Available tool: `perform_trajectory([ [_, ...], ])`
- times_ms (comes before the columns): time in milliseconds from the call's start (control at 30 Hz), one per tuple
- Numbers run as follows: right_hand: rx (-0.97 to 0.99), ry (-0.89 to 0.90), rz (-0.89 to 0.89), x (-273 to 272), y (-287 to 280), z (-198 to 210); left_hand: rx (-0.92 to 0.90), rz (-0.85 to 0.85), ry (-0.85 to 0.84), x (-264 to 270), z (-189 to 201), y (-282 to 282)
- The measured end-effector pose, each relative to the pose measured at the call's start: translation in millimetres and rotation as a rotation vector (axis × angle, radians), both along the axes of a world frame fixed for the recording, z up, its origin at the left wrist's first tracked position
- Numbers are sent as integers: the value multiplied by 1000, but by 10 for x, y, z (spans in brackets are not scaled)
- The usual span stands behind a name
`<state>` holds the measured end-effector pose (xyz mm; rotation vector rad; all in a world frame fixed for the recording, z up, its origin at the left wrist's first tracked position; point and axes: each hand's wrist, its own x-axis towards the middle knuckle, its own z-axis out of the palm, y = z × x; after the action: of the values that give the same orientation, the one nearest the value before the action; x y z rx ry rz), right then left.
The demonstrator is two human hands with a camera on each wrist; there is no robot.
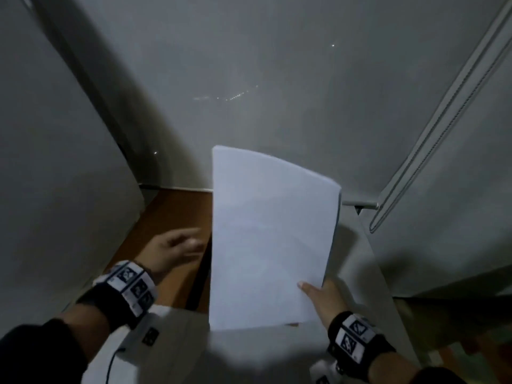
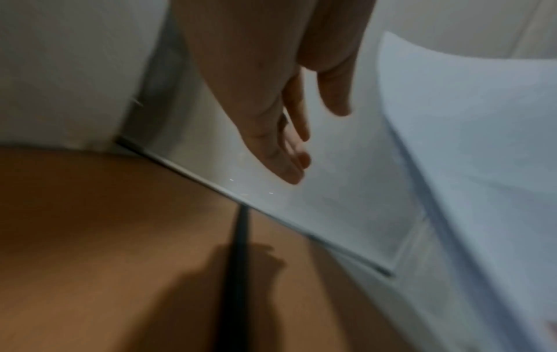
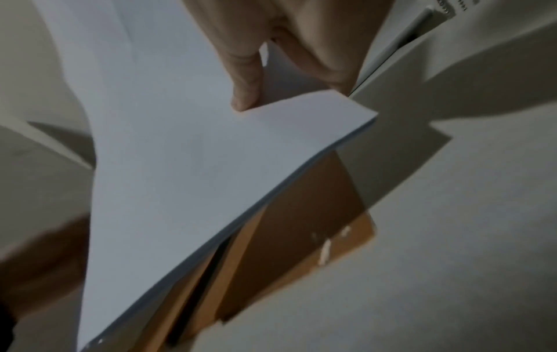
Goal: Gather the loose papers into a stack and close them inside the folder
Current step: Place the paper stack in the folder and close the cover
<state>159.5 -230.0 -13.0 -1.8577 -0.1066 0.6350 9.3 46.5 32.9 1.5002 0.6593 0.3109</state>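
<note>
No readable writing; wrist bands (image 1: pixel 133 286) carry black-and-white marker squares only. Left hand (image 1: pixel 173 250) over the brown folder (image 1: pixel 166 225), fingers (image 2: pixel 289 166) loose and nearly straight, holding nothing, just beside the papers' left edge; blurred. Papers (image 1: pixel 268 239) lifted as one stack, tilted up off the desk (image 1: pixel 374 273), above the folder's right side. Right hand (image 1: pixel 322 300) pinches the stack's lower right corner, thumb (image 3: pixel 245 95) on top, other fingers underneath.
</note>
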Motion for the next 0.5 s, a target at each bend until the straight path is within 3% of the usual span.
perform_trajectory([
  [67, -36, -33, -22, 109, 60, 22, 233, 76, 235, -5, -220, 467],
  [133, -87, -75, -25, 219, 95, 24, 447, 35, 546, -99, -576, 958],
  [200, -109, -85, -59, 314, 132, -19, 540, -10, 720, -150, -974, 1300],
  [367, -139, -41, -61, 424, 164, -133, 691, -113, 967, -125, -699, 921],
  [500, -161, -61, -41, 444, 161, -126, 633, -155, 1023, -104, -683, 947],
])
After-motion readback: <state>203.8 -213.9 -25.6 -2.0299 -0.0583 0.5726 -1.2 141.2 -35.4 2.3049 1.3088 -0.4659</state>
